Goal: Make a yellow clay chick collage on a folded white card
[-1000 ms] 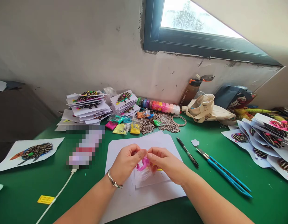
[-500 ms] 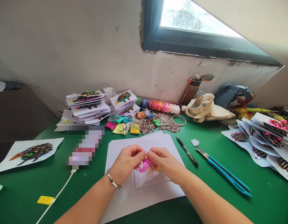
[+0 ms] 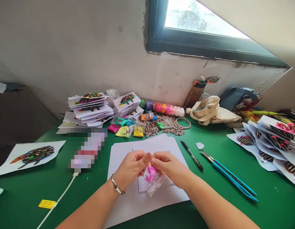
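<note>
Both hands meet over a stack of white paper (image 3: 123,203), fingers pinched close together. Between them is a small clear plastic bag (image 3: 155,185) with pink modelling clay (image 3: 151,173) in it. My right hand (image 3: 170,165) grips the bag's upper part, fingers closed. My left hand (image 3: 133,167), a silver bangle on its wrist, is closed at the bag's left side, its fingertips partly hidden. A bit of yellow shows by the right fingers. Under the bag lies a smaller white sheet (image 3: 143,187).
A black pen (image 3: 192,155) and blue utility knife (image 3: 233,178) lie on the right. Behind are clay bags (image 3: 123,131), sunflower seeds (image 3: 151,127), a tape ring (image 3: 183,123) and a bottle (image 3: 194,93). Seed-picture cards (image 3: 93,111) are stacked left and right. A white cable (image 3: 63,194) crosses the left.
The bag has turned and now hangs lower, its clear end pointing down. The pink clay has shifted slightly right. My left thumb has tilted upward; both hands stay close together.
</note>
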### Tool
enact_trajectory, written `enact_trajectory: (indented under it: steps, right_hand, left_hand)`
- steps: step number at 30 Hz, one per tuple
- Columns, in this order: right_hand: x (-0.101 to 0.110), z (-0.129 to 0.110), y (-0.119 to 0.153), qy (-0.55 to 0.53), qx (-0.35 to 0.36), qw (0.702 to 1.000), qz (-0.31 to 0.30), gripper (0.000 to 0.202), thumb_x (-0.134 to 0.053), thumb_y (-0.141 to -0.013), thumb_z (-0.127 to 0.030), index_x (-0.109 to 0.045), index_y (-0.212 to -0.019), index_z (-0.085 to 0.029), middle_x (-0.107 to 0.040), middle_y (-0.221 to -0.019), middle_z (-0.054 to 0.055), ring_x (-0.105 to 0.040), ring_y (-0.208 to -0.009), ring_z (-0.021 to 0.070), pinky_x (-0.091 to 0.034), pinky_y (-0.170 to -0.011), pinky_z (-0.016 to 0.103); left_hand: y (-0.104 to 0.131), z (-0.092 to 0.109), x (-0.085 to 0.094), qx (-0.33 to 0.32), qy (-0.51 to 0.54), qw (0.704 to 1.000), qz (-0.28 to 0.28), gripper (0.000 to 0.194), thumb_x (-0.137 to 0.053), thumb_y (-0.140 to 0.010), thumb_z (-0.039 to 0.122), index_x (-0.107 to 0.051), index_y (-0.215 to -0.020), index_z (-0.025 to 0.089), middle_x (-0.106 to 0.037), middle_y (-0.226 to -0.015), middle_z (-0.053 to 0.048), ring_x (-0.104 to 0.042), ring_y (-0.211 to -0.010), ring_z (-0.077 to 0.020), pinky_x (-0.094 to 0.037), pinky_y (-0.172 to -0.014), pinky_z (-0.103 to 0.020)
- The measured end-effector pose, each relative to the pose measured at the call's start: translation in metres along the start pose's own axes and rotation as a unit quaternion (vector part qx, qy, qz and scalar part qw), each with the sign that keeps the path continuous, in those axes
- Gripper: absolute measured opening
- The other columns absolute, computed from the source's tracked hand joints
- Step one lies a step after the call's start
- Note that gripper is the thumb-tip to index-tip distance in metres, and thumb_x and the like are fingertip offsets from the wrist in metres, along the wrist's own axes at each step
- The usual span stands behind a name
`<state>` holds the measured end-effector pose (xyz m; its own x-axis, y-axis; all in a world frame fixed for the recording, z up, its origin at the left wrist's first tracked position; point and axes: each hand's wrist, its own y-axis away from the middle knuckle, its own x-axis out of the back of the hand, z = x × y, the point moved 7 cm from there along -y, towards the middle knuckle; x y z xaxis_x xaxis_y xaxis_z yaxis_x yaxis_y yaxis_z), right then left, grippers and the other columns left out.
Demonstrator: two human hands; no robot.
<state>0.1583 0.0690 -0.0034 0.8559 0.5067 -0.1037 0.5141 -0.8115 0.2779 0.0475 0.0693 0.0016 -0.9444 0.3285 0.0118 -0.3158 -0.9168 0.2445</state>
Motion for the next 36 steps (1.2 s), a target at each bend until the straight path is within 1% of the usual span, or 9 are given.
enact_trajectory:
  steps: [4, 7, 12, 16, 19, 23, 27, 31, 36]
  right_hand:
    - [0.004, 0.002, -0.001, 0.001, -0.002, 1.0, 0.028, 0.04, -0.059, -0.08, -0.05, -0.044, -0.062, -0.017, -0.034, -0.056, -0.006, -0.03, -0.053, 0.0075, -0.023, -0.051, 0.022]
    - [0.004, 0.003, -0.001, -0.01, -0.004, 0.999, 0.037, 0.04, -0.057, -0.081, -0.052, -0.045, -0.063, -0.018, -0.037, -0.058, -0.006, -0.032, -0.054, 0.0079, -0.025, -0.052, 0.022]
    - [-0.001, 0.003, 0.0, -0.035, -0.015, 0.999, 0.0, 0.04, -0.055, -0.082, -0.053, -0.052, -0.066, -0.016, -0.047, -0.062, -0.002, -0.042, -0.057, 0.01, -0.034, -0.055, 0.024]
    - [0.006, 0.002, -0.001, -0.017, -0.003, 0.999, 0.031, 0.039, -0.059, -0.079, -0.051, -0.052, -0.062, -0.016, -0.049, -0.06, -0.002, -0.043, -0.055, 0.0101, -0.034, -0.054, 0.024]
    - [0.01, 0.003, -0.002, -0.041, -0.008, 0.998, 0.044, 0.037, -0.063, -0.076, -0.05, -0.053, -0.063, -0.016, -0.05, -0.058, -0.002, -0.043, -0.054, 0.0096, -0.034, -0.054, 0.024]
    - [0.011, 0.002, -0.002, -0.064, -0.011, 0.997, 0.045, 0.035, -0.064, -0.076, -0.049, -0.057, -0.068, -0.016, -0.055, -0.064, -0.001, -0.048, -0.059, 0.0103, -0.038, -0.058, 0.024]
    - [0.003, 0.001, 0.0, -0.038, -0.011, 0.999, 0.016, 0.039, -0.057, -0.081, -0.052, -0.059, -0.068, -0.015, -0.055, -0.066, 0.001, -0.049, -0.061, 0.0111, -0.039, -0.06, 0.025]
    - [0.002, 0.0, -0.001, -0.008, 0.007, 1.0, 0.028, 0.039, -0.057, -0.081, -0.051, -0.055, -0.065, -0.016, -0.051, -0.063, -0.001, -0.045, -0.059, 0.0105, -0.036, -0.057, 0.024]
    - [0.008, 0.002, -0.002, -0.014, 0.002, 0.997, 0.073, 0.043, -0.059, -0.078, -0.052, -0.043, -0.058, -0.018, -0.037, -0.053, -0.006, -0.031, -0.05, 0.0074, -0.024, -0.047, 0.022]
  left_hand:
    - [0.001, 0.0, -0.006, 0.024, 0.037, 0.998, -0.039, 0.049, -0.064, -0.067, 0.063, -0.049, -0.062, 0.017, -0.045, -0.052, 0.005, -0.039, -0.045, -0.0071, -0.029, -0.045, -0.021]
    - [0.0, 0.0, -0.002, 0.018, 0.042, 0.999, -0.013, 0.047, -0.065, -0.068, 0.06, -0.048, -0.063, 0.017, -0.043, -0.051, 0.007, -0.035, -0.044, -0.0061, -0.026, -0.044, -0.02]
    - [-0.001, 0.001, 0.01, -0.011, 0.021, 0.998, 0.053, 0.051, -0.063, -0.071, 0.061, -0.04, -0.055, 0.018, -0.037, -0.044, 0.008, -0.029, -0.042, -0.0054, -0.023, -0.043, -0.02]
    - [0.0, 0.0, 0.003, 0.008, 0.019, 1.0, 0.015, 0.054, -0.054, -0.073, 0.068, -0.043, -0.056, 0.018, -0.044, -0.048, 0.005, -0.036, -0.044, -0.0071, -0.027, -0.044, -0.021]
    - [0.002, 0.002, -0.002, 0.017, 0.046, 0.999, -0.016, 0.05, -0.06, -0.071, 0.065, -0.05, -0.063, 0.016, -0.052, -0.055, 0.002, -0.042, -0.048, -0.0085, -0.032, -0.046, -0.022]
    - [0.001, 0.005, 0.0, 0.011, 0.065, 0.998, 0.002, 0.046, -0.067, -0.067, 0.059, -0.052, -0.065, 0.016, -0.052, -0.054, 0.004, -0.04, -0.047, -0.0071, -0.031, -0.046, -0.021]
    - [-0.001, 0.003, 0.004, -0.002, 0.06, 0.998, 0.031, 0.047, -0.067, -0.067, 0.06, -0.049, -0.061, 0.017, -0.049, -0.051, 0.004, -0.039, -0.046, -0.0067, -0.031, -0.045, -0.02]
    - [-0.002, -0.001, 0.004, -0.005, 0.03, 0.999, 0.036, 0.05, -0.062, -0.071, 0.062, -0.046, -0.057, 0.017, -0.046, -0.049, 0.005, -0.037, -0.044, -0.0064, -0.028, -0.043, -0.02]
    - [-0.001, -0.003, -0.002, 0.017, 0.07, 0.997, -0.001, 0.044, -0.067, -0.07, 0.056, -0.049, -0.062, 0.016, -0.048, -0.054, 0.005, -0.041, -0.046, -0.0065, -0.032, -0.045, -0.02]
